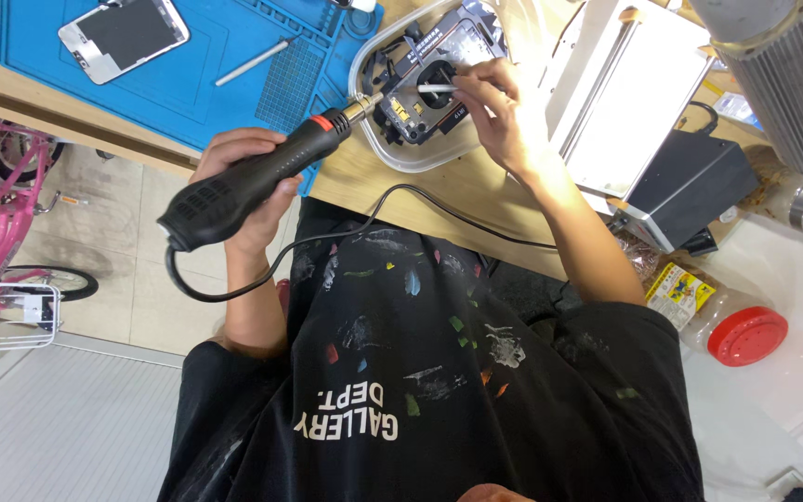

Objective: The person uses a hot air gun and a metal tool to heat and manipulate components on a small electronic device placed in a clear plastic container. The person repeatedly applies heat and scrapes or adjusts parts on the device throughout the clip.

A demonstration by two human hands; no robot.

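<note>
Nearest, the left hand (248, 181) is wrapped tight around the black handle of a hot air gun (262, 177), its cord (346, 237) looping down over the person's dark shirt and its metal nozzle aimed at an opened phone (429, 88) lying in a clear plastic tub (378, 139) at the table edge. Just past it, the right hand (504, 116) pinches a slim white tool (437, 87) whose tip touches the phone's insides. Farther off lies a blue work mat (188, 74) with another phone (123, 35) and a thin metal rod (255, 61) on it — and to the right a silvery box machine (625, 102).
</note>
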